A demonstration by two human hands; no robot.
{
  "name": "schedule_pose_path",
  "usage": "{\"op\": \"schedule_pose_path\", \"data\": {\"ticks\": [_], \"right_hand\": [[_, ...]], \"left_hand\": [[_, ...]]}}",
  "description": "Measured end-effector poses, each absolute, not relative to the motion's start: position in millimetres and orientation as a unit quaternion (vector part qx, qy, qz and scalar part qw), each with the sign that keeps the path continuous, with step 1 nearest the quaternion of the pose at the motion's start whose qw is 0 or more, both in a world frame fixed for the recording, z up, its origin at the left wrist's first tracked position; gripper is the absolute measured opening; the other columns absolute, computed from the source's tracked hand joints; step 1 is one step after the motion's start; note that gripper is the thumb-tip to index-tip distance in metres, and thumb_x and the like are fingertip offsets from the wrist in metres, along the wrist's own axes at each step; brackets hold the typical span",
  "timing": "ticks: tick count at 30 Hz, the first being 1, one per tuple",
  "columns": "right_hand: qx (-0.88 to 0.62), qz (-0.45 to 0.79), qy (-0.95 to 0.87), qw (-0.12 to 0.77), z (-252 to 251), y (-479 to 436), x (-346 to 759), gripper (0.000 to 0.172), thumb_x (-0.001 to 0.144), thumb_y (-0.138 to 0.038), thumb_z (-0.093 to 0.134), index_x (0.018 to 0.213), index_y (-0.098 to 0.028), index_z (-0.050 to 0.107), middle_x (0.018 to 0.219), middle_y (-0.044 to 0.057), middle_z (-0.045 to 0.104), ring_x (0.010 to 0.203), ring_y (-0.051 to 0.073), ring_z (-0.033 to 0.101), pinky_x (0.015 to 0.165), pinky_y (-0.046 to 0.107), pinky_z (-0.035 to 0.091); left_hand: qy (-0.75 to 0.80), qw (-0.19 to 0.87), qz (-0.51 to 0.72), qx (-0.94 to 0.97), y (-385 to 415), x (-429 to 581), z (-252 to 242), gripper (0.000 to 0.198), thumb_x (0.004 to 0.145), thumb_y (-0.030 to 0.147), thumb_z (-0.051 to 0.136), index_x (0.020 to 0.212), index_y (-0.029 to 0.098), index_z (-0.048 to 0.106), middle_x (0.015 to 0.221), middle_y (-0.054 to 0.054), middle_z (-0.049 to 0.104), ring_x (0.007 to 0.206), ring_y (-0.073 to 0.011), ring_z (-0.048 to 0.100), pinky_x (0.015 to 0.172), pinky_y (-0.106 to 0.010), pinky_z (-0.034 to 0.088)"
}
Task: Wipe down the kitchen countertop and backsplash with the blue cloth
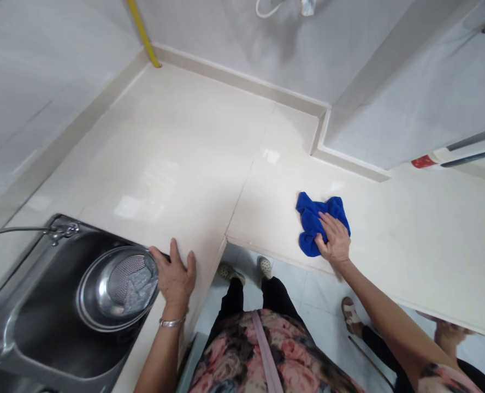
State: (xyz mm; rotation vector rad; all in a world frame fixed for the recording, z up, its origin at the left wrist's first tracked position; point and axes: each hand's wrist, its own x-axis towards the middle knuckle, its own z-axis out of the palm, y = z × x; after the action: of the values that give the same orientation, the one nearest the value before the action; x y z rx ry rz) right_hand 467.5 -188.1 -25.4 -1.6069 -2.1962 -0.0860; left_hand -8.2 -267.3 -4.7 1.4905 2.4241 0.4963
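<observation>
My right hand (335, 240) presses a bunched blue cloth (308, 218) onto the cream countertop (197, 158), close to its front edge. The thumb and fingers lie over the cloth, and folds of it stick out to the left and behind. My left hand (177, 278) rests with spread fingers on the strip of counter beside the sink (54, 305), holding nothing. Just left of that hand, a round metal basin (99, 316) in the sink contains a perforated metal strainer (123, 273) and a crumpled grey cloth or scrubber (141, 289).
A raised ledge runs along the walls, stepping out around a corner (322, 128). The yellow pipe (144, 35) meets the counter at the back left. At right lies a red-and-white object (425, 161). Another person's foot (352, 316) is on the floor nearby.
</observation>
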Motion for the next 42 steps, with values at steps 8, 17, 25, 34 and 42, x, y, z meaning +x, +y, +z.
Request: {"op": "schedule_pose_path", "data": {"ticks": [8, 17, 25, 34, 42], "right_hand": [[-0.609, -0.026, -0.778, 0.153, -16.8, -187.4, 453.4, 0.057, 0.093, -0.029, 0.052, 0.150, -0.020, 0.049, 0.155, 0.010, 0.053, 0.139, 0.031, 0.050, 0.112, 0.049, 0.037], [-0.585, 0.021, -0.807, 0.079, -19.1, -272.6, 576.3, 0.067, 0.095, -0.031, 0.049, 0.160, -0.025, 0.033, 0.165, 0.008, 0.040, 0.150, 0.033, 0.039, 0.121, 0.054, 0.033], [-0.725, -0.070, -0.680, 0.087, -36.9, -367.1, 727.3, 0.075, 0.096, -0.040, 0.043, 0.164, -0.016, 0.025, 0.166, 0.019, 0.033, 0.148, 0.047, 0.037, 0.112, 0.071, 0.040], [-0.666, -0.010, -0.742, 0.082, -20.5, -320.4, 671.6, 0.084, 0.091, -0.036, 0.047, 0.166, -0.016, 0.013, 0.172, 0.016, 0.012, 0.153, 0.051, 0.022, 0.122, 0.073, 0.017], [-0.552, 0.049, -0.831, 0.044, -11.4, -193.8, 517.7, 0.094, 0.087, -0.043, 0.057, 0.163, -0.006, 0.017, 0.171, 0.025, 0.005, 0.155, 0.051, 0.010, 0.119, 0.076, 0.018]], "left_hand": [[0.829, 0.077, 0.172, 0.526, -265.4, -0.3, -6.7, 0.070, 0.100, 0.047, 0.047, 0.159, 0.012, 0.033, 0.167, -0.032, 0.000, 0.152, -0.0538, 0.020, 0.118, -0.070, 0.033], [0.863, 0.083, 0.133, 0.481, -261.1, 2.0, -1.8, 0.075, 0.096, 0.055, 0.048, 0.160, 0.019, 0.032, 0.168, -0.029, 0.009, 0.143, -0.0567, 0.036, 0.105, -0.077, 0.041], [0.819, 0.062, 0.117, 0.558, -268.4, -0.1, -5.5, 0.088, 0.096, 0.064, 0.038, 0.157, 0.001, 0.029, 0.163, -0.038, 0.009, 0.148, -0.0565, 0.026, 0.117, -0.071, 0.029], [0.747, 0.066, 0.084, 0.656, -284.8, -10.8, -6.4, 0.093, 0.089, 0.071, 0.049, 0.156, 0.007, 0.037, 0.168, -0.029, 0.008, 0.157, -0.0460, 0.012, 0.124, -0.062, 0.025], [0.767, 0.078, 0.085, 0.631, -286.6, -6.2, -5.4, 0.085, 0.092, 0.066, 0.049, 0.156, 0.011, 0.038, 0.169, -0.026, 0.010, 0.158, -0.0427, 0.013, 0.124, -0.060, 0.026]]}}
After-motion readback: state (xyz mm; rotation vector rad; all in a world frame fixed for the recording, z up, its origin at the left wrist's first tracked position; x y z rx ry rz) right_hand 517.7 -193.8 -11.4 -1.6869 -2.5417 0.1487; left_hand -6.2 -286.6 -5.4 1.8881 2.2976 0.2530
